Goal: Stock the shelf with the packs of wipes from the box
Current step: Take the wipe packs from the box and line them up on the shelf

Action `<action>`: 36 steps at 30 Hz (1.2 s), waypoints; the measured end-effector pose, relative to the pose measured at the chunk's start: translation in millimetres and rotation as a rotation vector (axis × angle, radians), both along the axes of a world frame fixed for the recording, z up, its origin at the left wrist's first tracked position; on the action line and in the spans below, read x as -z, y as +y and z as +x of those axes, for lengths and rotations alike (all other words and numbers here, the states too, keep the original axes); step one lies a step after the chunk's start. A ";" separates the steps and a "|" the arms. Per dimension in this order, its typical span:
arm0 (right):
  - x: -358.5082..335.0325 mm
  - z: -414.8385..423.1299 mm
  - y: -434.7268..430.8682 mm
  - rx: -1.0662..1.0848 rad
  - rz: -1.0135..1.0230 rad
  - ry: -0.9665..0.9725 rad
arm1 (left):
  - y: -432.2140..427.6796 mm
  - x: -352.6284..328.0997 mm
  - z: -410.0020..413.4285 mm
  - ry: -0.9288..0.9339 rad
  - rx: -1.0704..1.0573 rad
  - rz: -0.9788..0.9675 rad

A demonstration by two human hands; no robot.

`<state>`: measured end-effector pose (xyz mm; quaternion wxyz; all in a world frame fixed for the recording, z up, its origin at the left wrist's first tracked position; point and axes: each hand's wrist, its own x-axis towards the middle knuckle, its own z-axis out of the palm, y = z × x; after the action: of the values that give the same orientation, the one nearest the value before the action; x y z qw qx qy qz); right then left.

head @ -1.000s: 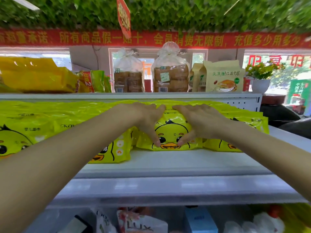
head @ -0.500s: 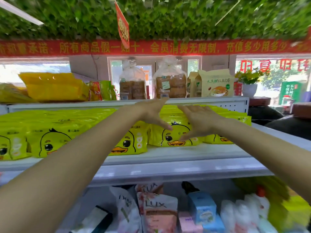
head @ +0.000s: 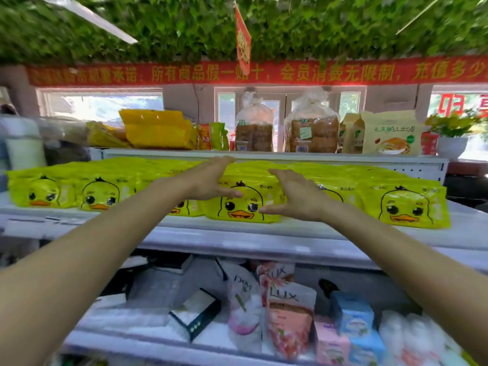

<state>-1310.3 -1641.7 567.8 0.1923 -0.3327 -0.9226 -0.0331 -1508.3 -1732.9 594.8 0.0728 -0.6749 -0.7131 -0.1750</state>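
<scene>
A row of yellow wipe packs with a duck face lies along the white shelf [head: 237,235]. The middle pack [head: 241,207] sits between my two hands. My left hand [head: 208,179] hovers just above and left of it, fingers spread, holding nothing. My right hand [head: 295,195] is open at that pack's right side, thumb near its lower right corner. More packs lie at the left [head: 99,194] and at the right [head: 406,207]. No box is in view.
The top shelf [head: 264,155] carries yellow bags [head: 158,129], bagged bread [head: 311,130] and a beige pack [head: 390,133]. Below, a lower shelf holds refill pouches [head: 287,318] and small boxes [head: 353,315]. A red banner and green foliage hang overhead.
Both hands have lifted off the middle pack and drawn back toward me, fingers opening. The view has pulled away and tilted down, showing more of the lower shelf.
</scene>
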 end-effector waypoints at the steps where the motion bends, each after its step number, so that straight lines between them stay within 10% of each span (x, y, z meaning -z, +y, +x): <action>1: 4.1 -5.2 -1.8 0.000 0.052 -0.009 | -5.0 5.3 -2.9 0.012 -0.017 -0.015; 36: 1.4 -74.2 67.2 0.254 0.345 -0.320 | 112.4 2.4 -40.6 0.515 0.024 -0.238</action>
<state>-1384.5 -1574.4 566.5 0.0922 -0.3986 -0.8729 -0.2660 -1548.9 -1620.5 592.5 0.1697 -0.7095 -0.6785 0.0865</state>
